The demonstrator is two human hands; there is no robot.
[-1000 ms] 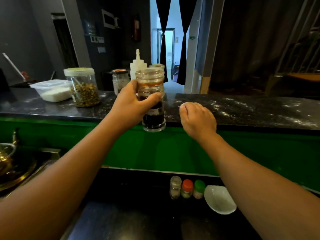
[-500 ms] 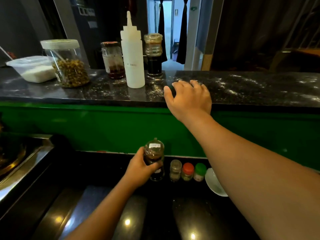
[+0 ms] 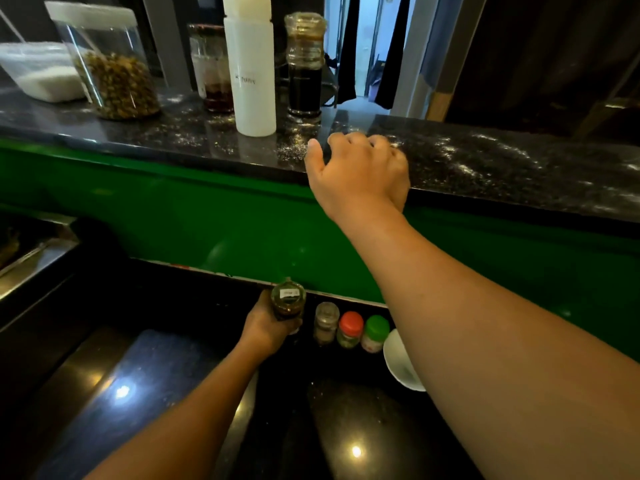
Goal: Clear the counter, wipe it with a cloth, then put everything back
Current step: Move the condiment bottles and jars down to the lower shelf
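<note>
Two hands out, my left hand gripping dark jar at lower worktop, right hand loosely curled, empty, on counter.

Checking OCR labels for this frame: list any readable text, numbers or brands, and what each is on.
White squeeze bottle: dark writing on its side, too blurred to read.
Dark jar gripped by the left hand: white label on the lid, too small to read.
Red-lidded jar and green-lidded jar: side labels, unreadable.
Nothing else shows text; none is legible.
</note>
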